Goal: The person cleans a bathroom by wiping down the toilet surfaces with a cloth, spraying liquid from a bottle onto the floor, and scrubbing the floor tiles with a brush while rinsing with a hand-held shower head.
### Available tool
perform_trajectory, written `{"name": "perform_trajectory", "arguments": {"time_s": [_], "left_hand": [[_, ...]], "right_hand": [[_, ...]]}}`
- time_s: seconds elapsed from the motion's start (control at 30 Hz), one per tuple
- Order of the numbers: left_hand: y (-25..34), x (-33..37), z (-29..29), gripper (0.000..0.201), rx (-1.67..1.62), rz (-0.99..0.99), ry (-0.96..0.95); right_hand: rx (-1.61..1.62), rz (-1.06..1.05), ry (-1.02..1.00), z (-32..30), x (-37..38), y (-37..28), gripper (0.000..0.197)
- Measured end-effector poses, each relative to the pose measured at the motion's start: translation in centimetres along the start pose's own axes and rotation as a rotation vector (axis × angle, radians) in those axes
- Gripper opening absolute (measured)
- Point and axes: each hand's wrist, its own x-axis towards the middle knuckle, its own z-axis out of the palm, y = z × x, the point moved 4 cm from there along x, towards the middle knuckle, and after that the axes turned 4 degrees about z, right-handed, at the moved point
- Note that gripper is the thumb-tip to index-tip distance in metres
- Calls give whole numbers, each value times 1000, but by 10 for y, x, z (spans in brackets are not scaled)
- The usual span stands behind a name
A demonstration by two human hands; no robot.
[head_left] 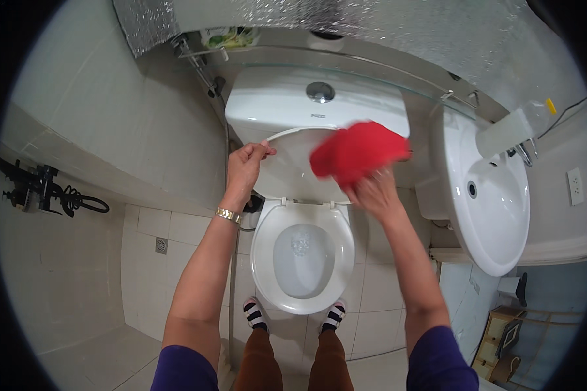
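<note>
The toilet lid is raised and leans back toward the white tank. My left hand pinches the lid's left edge between thumb and fingers; a metal watch is on that wrist. A red cloth, smeared by motion, is bunched in my right hand at the lid's right side. Whether the cloth touches the lid, I cannot tell. Below, the white toilet seat lies down on the bowl, which has water with bubbles in it.
A white washbasin stands to the right, with a translucent bottle by its tap. A glass shelf crosses above the tank. Hose and shower fittings hang at the left. My feet stand on either side of the bowl's front.
</note>
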Motion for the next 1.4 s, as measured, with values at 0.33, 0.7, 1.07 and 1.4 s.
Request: {"name": "perform_trajectory", "arguments": {"time_s": [0.33, 0.7, 1.07, 1.4], "left_hand": [[-109, -91, -65, 16, -3, -9, 80], [-202, -219, -125, 11, 55, -458, 133], [-280, -229, -79, 13, -47, -512, 154], [-305, -276, -18, 72, 577, -462, -8]], "right_hand": [[-179, -508, -249, 276, -10, -82, 40], [-735, -471, -226, 132, -61, 32, 37], [-1215, -911, -272, 216, -163, 101, 36], [226, 176, -624, 334, -203, -95, 26]]}}
